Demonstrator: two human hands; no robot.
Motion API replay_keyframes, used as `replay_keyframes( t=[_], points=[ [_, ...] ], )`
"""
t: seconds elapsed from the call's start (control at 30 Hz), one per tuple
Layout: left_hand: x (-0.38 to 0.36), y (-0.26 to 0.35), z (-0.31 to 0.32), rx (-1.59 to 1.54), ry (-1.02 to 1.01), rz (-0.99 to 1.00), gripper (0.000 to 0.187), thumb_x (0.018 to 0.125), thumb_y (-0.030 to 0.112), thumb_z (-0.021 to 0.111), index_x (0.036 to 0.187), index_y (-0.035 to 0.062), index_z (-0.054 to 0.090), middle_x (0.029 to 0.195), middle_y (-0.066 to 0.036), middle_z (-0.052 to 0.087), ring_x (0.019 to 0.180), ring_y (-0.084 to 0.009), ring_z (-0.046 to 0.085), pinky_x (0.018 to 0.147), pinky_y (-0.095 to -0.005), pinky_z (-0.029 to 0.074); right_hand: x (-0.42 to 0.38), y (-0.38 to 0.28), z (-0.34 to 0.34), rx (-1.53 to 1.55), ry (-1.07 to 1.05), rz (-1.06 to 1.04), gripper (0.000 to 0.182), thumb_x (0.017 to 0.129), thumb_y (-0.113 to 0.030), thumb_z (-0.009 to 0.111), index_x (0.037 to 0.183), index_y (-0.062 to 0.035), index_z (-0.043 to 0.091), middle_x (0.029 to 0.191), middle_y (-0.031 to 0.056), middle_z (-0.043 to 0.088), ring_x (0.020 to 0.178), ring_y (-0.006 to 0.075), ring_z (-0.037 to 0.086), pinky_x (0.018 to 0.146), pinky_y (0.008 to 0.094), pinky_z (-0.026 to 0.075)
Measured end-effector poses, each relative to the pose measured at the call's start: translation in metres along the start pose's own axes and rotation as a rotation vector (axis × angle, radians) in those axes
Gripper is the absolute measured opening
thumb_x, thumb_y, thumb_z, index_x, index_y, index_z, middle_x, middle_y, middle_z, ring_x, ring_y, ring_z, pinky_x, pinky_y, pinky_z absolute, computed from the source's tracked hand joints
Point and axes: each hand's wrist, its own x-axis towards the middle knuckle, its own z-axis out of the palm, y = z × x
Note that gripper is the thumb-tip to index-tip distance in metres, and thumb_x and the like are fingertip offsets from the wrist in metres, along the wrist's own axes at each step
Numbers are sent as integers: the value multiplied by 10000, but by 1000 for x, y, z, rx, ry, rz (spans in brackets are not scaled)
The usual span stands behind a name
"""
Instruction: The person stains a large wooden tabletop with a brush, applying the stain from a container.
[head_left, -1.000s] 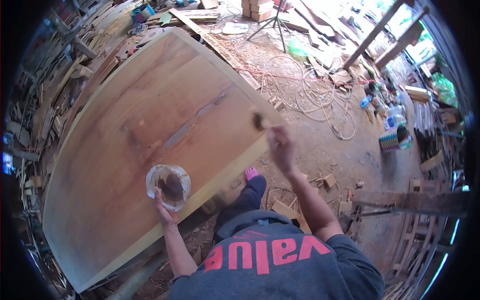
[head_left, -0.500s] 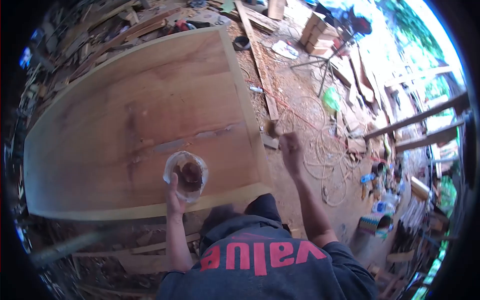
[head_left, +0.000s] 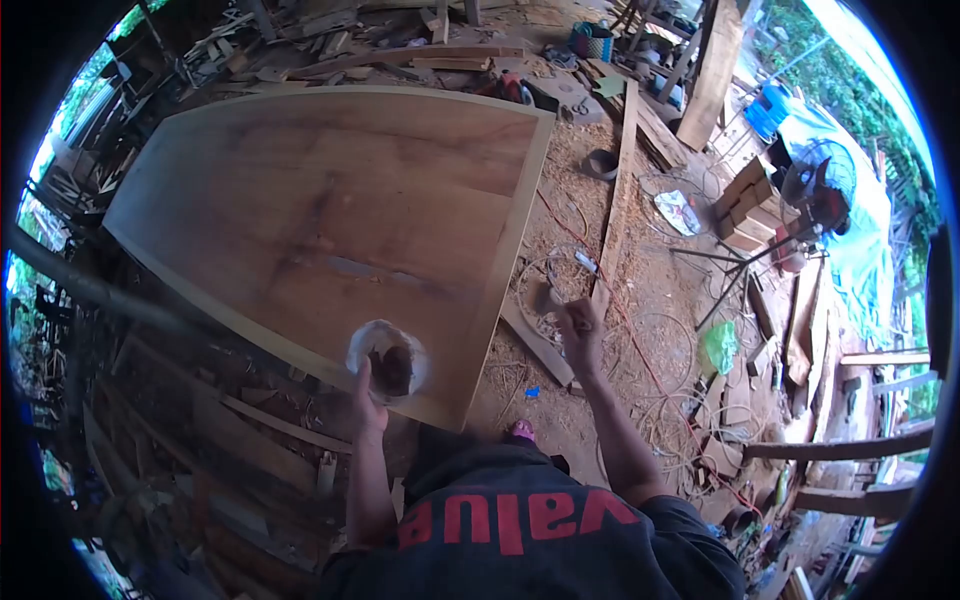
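Note:
My left hand [head_left: 370, 402] holds a round, whitish translucent container [head_left: 416, 352] with brown material inside, its thumb over the near rim. The container is above the near corner of a large wooden panel [head_left: 420, 190] with a pale border and a grey, filled-looking streak across its surface. Off the panel's right side, my right hand [head_left: 582, 335] is closed around something dark and small at its fingertips, which blur leaves unclear.
A long board [head_left: 622, 170] lies on the sawdust-strewn floor beyond the panel. Coiled hoses, a green bag [head_left: 719, 347], a tripod stand [head_left: 740, 262] and stacked wooden blocks [head_left: 752, 205] are at the right. Scrap wood lies around the left and far sides.
The view has turned, so the panel appears rotated and more of the right side shows. The left hand still holds the container; the right hand remains closed beside the panel.

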Motion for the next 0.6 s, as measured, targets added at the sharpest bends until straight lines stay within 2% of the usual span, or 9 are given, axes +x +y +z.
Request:
replay_keyframes(
  t=[0.03,0.17,0.2,0.27,0.33,0.43,0.5,0.57,0.6],
  points=[
    [0,-8,2,17,-9,23,611,832,364,612,1302,46,384,1257,-76,461,1174,-212,433,1005,-371,332,3,-8,8,149,-52,-29,30,832,-10,561,825,-29,539,697,27,548,653,68,514,577,228,422],
    [2,-19,-2,-30,-4,109,613,823,368,628,1291,48,395,1234,-69,477,1153,-203,449,990,-359,349,-29,-51,44,187,-786,-147,104,842,-85,588,915,-16,564,804,54,617,710,104,591,597,242,465],
    [-1,-17,1,-103,6,93,605,823,361,630,1286,47,399,1227,-68,482,1148,-204,453,984,-360,356,-29,-44,46,198,-820,-170,104,842,-85,588,915,-16,564,804,54,617,710,104,591,597,242,465],
    [3,-14,-1,-207,17,113,569,841,353,601,1283,51,406,1240,-72,483,1156,-214,456,987,-377,360,-15,-20,55,398,-915,239,173,856,-134,592,969,-8,558,873,69,637,735,122,611,612,255,487],
    [6,-18,-10,-288,12,171,523,866,338,561,1283,59,412,1261,-73,482,1169,-228,458,996,-402,358,30,-1,44,345,-777,247,207,866,-156,591,1017,-22,547,843,65,628,759,123,607,631,251,489],
    [12,-29,-23,-430,-28,181,506,873,326,557,1284,67,412,1261,-77,482,1169,-234,462,1002,-406,362,104,21,27,373,-437,60,111,879,-133,553,873,-35,499,788,51,606,684,103,599,564,223,463],
    [8,-26,-16,-446,-15,212,500,870,310,569,1273,56,416,1243,-83,490,1155,-231,475,991,-405,379,144,32,29,167,-252,-83,105,880,-108,530,826,-29,487,703,38,562,614,91,551,531,214,431],
    [16,-23,-5,-483,-6,212,494,867,293,582,1262,45,419,1224,-90,499,1141,-228,489,980,-404,395,167,43,42,138,-286,-185,100,864,-35,504,772,-29,464,662,28,482,566,113,416,523,267,372],
    [18,-25,-5,-484,-16,164,496,880,309,556,1279,56,405,1243,-95,491,1158,-237,478,997,-408,381,171,50,56,-16,-277,-427,67,849,-6,506,793,-32,480,652,20,469,585,106,437,532,267,380]
  ],
)
